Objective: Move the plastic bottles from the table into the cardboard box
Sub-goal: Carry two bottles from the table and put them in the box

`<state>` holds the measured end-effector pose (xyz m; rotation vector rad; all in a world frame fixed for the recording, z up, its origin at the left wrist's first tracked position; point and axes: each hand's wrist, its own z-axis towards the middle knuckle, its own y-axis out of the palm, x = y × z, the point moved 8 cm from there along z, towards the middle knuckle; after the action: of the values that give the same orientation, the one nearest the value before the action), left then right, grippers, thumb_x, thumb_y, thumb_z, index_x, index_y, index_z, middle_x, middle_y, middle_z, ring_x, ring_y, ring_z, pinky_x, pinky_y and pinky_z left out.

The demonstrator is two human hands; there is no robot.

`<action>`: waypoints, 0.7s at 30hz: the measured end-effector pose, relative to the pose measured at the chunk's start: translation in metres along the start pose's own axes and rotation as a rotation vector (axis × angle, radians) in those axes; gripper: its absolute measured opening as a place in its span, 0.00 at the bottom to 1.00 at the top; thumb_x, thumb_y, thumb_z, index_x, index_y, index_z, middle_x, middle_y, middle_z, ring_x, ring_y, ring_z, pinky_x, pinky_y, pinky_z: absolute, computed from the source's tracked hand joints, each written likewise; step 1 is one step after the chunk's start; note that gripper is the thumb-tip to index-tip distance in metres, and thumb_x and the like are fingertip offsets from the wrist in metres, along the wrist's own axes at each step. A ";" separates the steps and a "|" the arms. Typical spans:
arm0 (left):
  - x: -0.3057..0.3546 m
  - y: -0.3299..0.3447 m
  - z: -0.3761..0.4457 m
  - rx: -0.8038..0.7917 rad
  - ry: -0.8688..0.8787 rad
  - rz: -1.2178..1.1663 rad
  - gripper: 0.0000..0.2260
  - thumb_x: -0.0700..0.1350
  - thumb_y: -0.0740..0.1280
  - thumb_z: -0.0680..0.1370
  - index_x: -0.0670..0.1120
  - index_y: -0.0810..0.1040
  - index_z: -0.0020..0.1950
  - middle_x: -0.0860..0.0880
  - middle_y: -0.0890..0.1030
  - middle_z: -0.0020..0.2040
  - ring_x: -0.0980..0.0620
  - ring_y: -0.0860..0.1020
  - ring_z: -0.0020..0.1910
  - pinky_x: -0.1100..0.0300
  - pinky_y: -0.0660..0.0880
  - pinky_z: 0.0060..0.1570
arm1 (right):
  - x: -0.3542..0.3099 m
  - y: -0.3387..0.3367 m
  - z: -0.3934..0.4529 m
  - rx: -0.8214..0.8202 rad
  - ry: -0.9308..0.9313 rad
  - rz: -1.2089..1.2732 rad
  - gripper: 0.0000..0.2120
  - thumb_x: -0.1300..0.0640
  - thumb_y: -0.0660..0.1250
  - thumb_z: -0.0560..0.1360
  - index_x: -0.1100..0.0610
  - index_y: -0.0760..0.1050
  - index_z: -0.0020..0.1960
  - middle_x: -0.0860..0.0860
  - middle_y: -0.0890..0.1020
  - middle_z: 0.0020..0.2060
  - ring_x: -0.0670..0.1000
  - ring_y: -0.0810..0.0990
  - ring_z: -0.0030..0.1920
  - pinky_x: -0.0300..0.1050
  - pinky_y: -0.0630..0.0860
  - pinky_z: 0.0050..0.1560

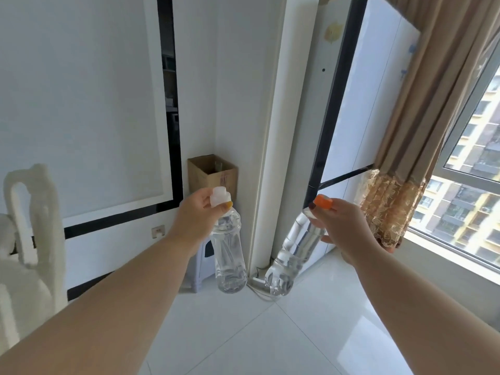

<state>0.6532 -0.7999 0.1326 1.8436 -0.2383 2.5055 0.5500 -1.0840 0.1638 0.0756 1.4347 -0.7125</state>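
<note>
left hand (196, 212): pinching white-capped bottle (228, 255) by the neck, hanging upright
right hand (345, 226): gripping orange-capped bottle (293, 253) at the cap, tilted
cardboard box (212, 174): open-topped, on a stool (198, 269) in the wall corner, beyond both bottles
step: mid-carry, probably
next: reach over the rim, then drop in

floor (297, 334): white glossy tile | on it: pale plastic stool (198, 269), power strip (255, 281) by wall

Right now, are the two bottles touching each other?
Apart. The head view shows the white-capped bottle in the left hand and the orange-capped bottle in the right hand, with white wall trim and floor visible between them.
</note>
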 end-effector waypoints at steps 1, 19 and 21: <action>-0.004 0.004 0.025 -0.006 0.000 0.003 0.11 0.44 0.74 0.76 0.58 0.78 0.53 0.60 0.83 0.50 0.68 0.82 0.44 0.72 0.76 0.41 | 0.001 0.007 0.024 0.000 0.004 0.000 0.13 0.52 0.70 0.77 0.63 0.80 0.51 0.67 0.83 0.51 0.66 0.82 0.55 0.68 0.80 0.53; -0.138 0.030 0.430 0.232 -0.078 0.139 0.15 0.44 0.76 0.74 0.62 0.77 0.51 0.61 0.83 0.50 0.72 0.80 0.45 0.71 0.74 0.42 | 0.028 0.198 0.497 -0.197 -0.138 -0.053 0.11 0.46 0.72 0.73 0.51 0.82 0.49 0.52 0.84 0.40 0.59 0.84 0.42 0.55 0.83 0.47; -0.156 0.024 0.471 0.290 -0.096 0.137 0.15 0.44 0.76 0.73 0.58 0.79 0.56 0.58 0.83 0.53 0.64 0.81 0.51 0.65 0.77 0.48 | 0.022 0.228 0.546 -0.245 -0.176 -0.067 0.16 0.45 0.72 0.73 0.53 0.81 0.56 0.50 0.85 0.45 0.56 0.84 0.44 0.54 0.82 0.48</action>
<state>1.1436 -0.8758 0.1185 2.1233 -0.0012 2.6659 1.1373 -1.1620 0.1539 -0.2218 1.3492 -0.5777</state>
